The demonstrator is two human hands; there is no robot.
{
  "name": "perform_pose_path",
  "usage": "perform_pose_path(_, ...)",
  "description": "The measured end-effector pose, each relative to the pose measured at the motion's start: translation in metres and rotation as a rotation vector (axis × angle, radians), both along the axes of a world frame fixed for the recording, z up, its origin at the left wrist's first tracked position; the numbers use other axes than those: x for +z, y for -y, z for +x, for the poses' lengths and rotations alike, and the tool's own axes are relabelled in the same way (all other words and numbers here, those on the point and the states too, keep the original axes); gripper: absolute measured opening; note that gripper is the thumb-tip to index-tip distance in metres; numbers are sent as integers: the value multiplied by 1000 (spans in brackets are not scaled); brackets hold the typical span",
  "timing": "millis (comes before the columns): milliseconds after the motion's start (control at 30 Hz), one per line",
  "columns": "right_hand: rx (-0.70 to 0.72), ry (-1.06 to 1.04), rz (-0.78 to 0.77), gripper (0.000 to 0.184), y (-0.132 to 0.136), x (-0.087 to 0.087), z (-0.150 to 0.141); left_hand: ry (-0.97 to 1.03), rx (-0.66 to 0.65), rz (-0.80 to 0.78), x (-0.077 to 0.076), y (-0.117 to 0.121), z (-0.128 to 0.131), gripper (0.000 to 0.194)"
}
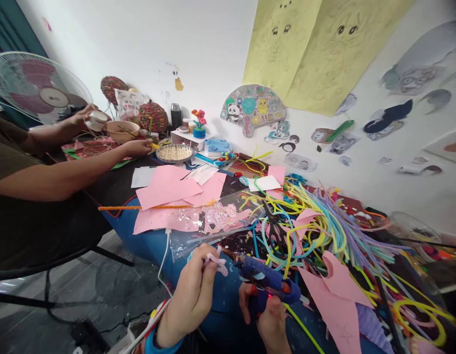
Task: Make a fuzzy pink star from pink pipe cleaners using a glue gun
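Observation:
Pinched between the thumb and fingers of my left hand (193,292) is a small bent piece of pale pink pipe cleaner (221,265). My right hand (267,314) grips the handle of a blue hot glue gun (263,276), whose dark nozzle points left, close beside the pink piece. I cannot tell whether the nozzle touches it. A small red light glows on the gun. Just beyond my hands lies a clear plastic bag (191,246) with a pink cartoon figure (220,216) on it. Black scissors (274,228) rest to the right of the bag.
Loose yellow, blue and purple pipe cleaners (324,221) cover the right side. Pink paper sheets (169,184) and cut pink paper (338,295) lie around. A white cable (164,260) hangs over the table edge. At left, another person's arms (73,167) reach near a bowl (122,132) and woven tray (174,153).

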State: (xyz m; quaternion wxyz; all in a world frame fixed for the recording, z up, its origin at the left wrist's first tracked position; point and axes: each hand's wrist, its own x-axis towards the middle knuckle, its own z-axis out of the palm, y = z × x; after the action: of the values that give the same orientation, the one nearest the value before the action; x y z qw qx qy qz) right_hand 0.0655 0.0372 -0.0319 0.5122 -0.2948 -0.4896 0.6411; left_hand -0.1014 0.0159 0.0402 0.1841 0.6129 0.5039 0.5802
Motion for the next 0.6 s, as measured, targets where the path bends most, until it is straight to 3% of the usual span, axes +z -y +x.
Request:
perform_pose_path(200, 6, -15, 14, 58, -2, -8, 2, -38, -55, -19, 0, 1, 0, 18)
perform_pose_path(600, 32, -10, 63, 57, -2, -3, 1, -55, -45, -30, 1, 0, 1, 18)
